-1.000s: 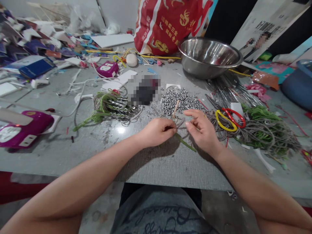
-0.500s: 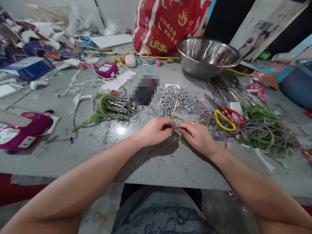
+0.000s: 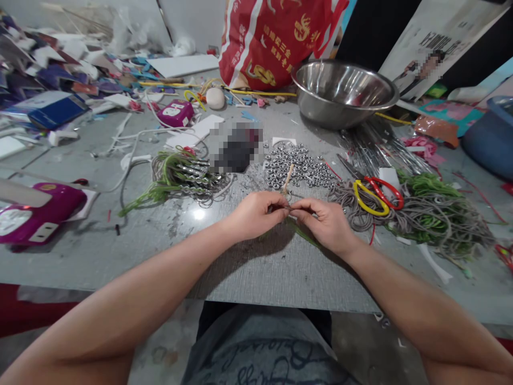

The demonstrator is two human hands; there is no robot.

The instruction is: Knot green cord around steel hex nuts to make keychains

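The left hand (image 3: 262,215) and right hand (image 3: 324,220) meet over the desk (image 3: 256,272), fingertips pinched closed on what looks like a thin grey-brown cord (image 3: 289,207), though the fingers cover most of it. The cord lies between the two sets of fingertips, near the desk's front edge. A green cord (image 3: 306,235) slants out beneath the right hand, and a small wooden stick (image 3: 288,176) points up just beyond the left fingertips.

Past the hands spreads a loose pile of shiny metal rings (image 3: 296,163). To the left of the rings sits a blurred dark object (image 3: 237,149), and farther left a bundle of green and grey cords with metal pieces (image 3: 182,174). On the right, scissors with one yellow and one red handle (image 3: 374,198) rest on a heap of grey and green cords (image 3: 436,214).

Farther back, a steel bowl (image 3: 344,99) stands beside a red bag (image 3: 262,48). A purple power strip (image 3: 44,214) lies near the desk's left side, and a blue basin (image 3: 491,141) is at the far right.
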